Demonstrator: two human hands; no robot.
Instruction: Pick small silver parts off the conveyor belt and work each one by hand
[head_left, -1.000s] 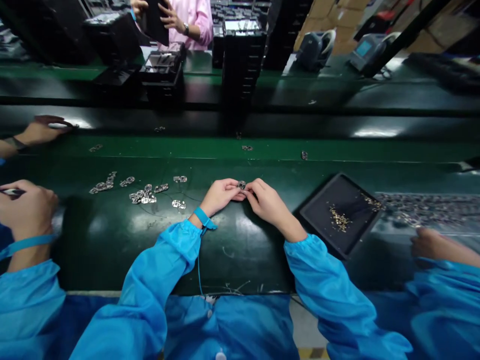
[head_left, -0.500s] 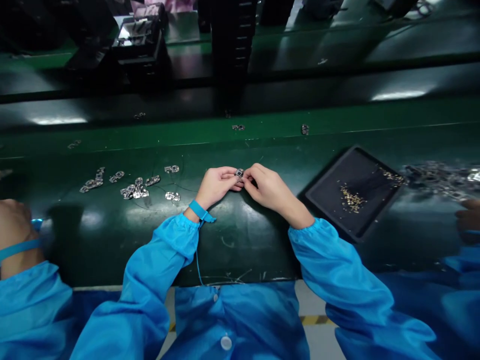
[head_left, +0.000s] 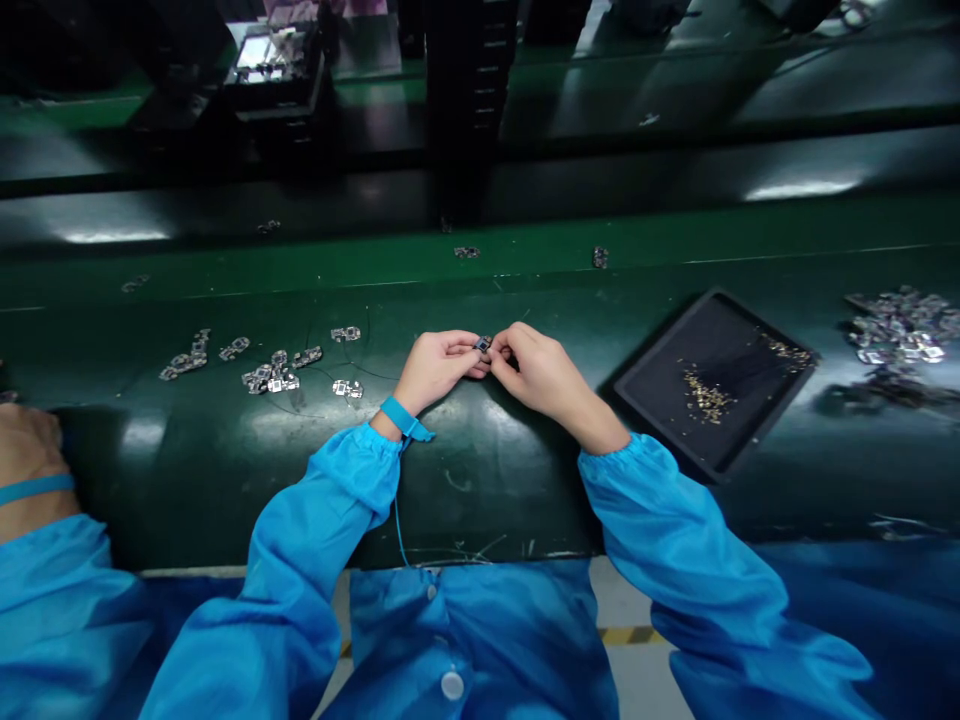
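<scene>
Between the fingertips of my left hand [head_left: 436, 368] is a small circuit board [head_left: 482, 343] with a dark square part on it. My right hand [head_left: 534, 368] is closed in a pinch right at the board's edge; whatever lies between its thumb and finger is too small to make out. A blue band circles my left wrist. Several similar circuit boards [head_left: 271, 378] with thin wires lie on the green table to the left of my hands. To the right stands a black tray [head_left: 739, 335] holding scattered tiny gold-coloured parts [head_left: 705, 398].
A heap of circuit boards [head_left: 904, 325] lies at the far right. A co-worker's hand [head_left: 30, 455] rests at the left edge. Beyond my hands, a few boards [head_left: 466, 252] sit on a green strip, with dark equipment [head_left: 469, 100] behind it.
The boards on the far green strip have shifted slightly left. At the right, a co-worker's hand has left the view and the board heap looks different. My hands hold nearly the same pose.
</scene>
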